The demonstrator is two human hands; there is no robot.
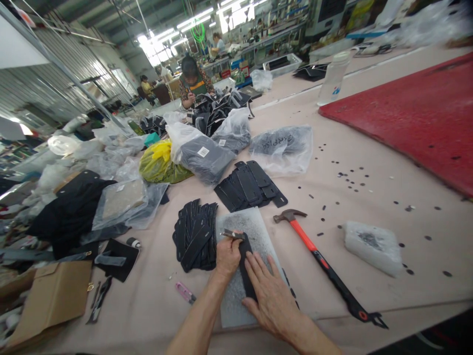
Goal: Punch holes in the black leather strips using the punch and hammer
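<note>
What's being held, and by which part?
Left grip holds a silver metal rod near its middle; right grip, flat on a black strip, holds nothing.

- We see metal with a dull shine on the punch-like tool [232, 234].
- The dark strip [247, 268] looks matt and smooth to us, leather-like.
- We read the pad [264, 229] as cloudy plastic, its face speckled and rough.
- On the hammer [314, 251] we find a dull metal head and a handle that seems plastic or rubber.
- We take the open box [55, 296] for matt cardboard.
- The yellow bag [158, 165] is, to our eyes, thin, crinkled, glossy plastic.
- We notice a worn, faintly shiny surface on the red board [410, 118].
</note>
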